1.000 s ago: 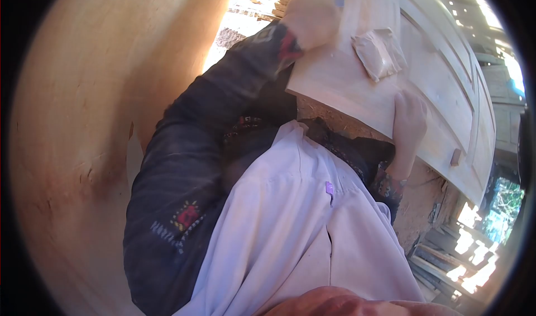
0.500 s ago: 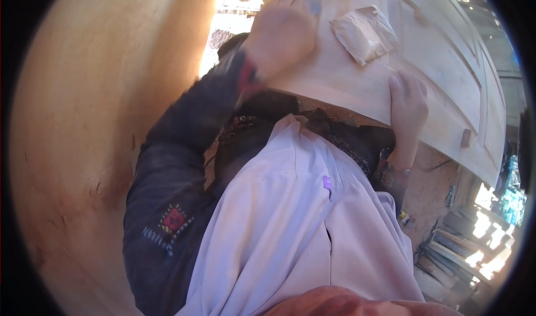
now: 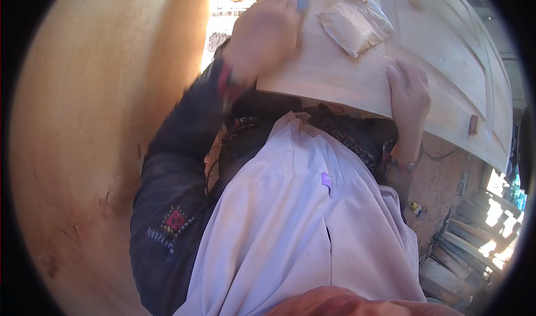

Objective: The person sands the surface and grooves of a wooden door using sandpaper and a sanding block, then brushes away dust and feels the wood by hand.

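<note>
A pale wooden door panel (image 3: 335, 84) with raised mouldings lies flat in front of me. Near its left end, my left hand (image 3: 265, 39) is closed on a blue-grey piece of sandpaper (image 3: 296, 0) pressed on the wood; the hand is blurred and hides most of the sheet. My right hand (image 3: 410, 92) lies on the near edge of the panel, fingers stretched over the top, holding nothing. Between the hands, farther back, a crumpled clear plastic bag (image 3: 357, 25) of pale powder rests on the wood.
A large smooth wooden board (image 3: 100, 120) stands close on my left. A small wooden block (image 3: 473, 125) sits on the panel at the right. Scrap wood strips (image 3: 458, 249) lie on the ground at the lower right.
My left hand has moved left across the panel with the sandpaper. My right hand keeps its place on the edge. The view has shifted slightly.
</note>
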Demonstrator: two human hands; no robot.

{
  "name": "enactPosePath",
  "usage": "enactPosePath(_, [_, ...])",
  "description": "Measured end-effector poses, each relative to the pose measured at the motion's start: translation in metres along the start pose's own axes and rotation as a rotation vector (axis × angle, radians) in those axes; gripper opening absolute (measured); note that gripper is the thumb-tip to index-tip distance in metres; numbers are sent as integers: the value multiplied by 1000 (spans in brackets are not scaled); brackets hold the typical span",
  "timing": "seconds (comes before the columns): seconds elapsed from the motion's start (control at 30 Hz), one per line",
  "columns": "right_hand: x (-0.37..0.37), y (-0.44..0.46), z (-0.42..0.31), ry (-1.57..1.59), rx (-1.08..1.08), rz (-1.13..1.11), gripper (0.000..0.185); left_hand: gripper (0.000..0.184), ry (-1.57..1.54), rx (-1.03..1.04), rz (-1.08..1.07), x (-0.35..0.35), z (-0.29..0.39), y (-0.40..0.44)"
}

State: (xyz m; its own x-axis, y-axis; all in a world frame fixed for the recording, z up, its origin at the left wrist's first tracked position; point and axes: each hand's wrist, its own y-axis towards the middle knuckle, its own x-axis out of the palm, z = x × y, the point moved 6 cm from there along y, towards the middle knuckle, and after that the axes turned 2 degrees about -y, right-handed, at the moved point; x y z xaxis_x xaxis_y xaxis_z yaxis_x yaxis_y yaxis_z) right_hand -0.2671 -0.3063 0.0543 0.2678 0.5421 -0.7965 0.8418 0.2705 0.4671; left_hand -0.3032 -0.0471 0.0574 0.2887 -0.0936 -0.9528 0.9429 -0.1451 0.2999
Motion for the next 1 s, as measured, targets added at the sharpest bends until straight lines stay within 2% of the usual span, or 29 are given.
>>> enactPosePath(0.03, [-1,1,-1,2,16,0,28,21,1,117,91,-3,14,-23])
enactPosePath(0.07, [-1,0,-1,3,34,-7,28,26,-38,99,12,-19,32,-44])
enactPosePath(0.13, [-1,0,-3,1,31,-4,28,32,-116,112,82,-33,52,-79])
enactPosePath(0.23, [1,1,-3,-1,15,-8,27,32,-169,84,69,-35,47,-83])
enactPosePath(0.33, [1,0,-2,9,9,-11,27,30,-119,-11,151,-17,15,-48])
enactPosePath(0.43, [0,0,0,33,27,-5,28,31,-238,19,170,-3,-13,-22])
enactPosePath(0.57, [-1,-1,2,51,30,-6,29,32,-256,177,-29,-32,34,-52])
enactPosePath(0.67, [0,-1,2,-17,-10,11,29,30,-418,238,-84,-47,53,-87])
enactPosePath(0.77, [-1,-1,0,16,47,-12,28,30,-503,203,-155,-51,34,-98])
enactPosePath(1.0, [-3,-2,5,126,4,42,24,29,-189,-176,140,-51,-42,-101])
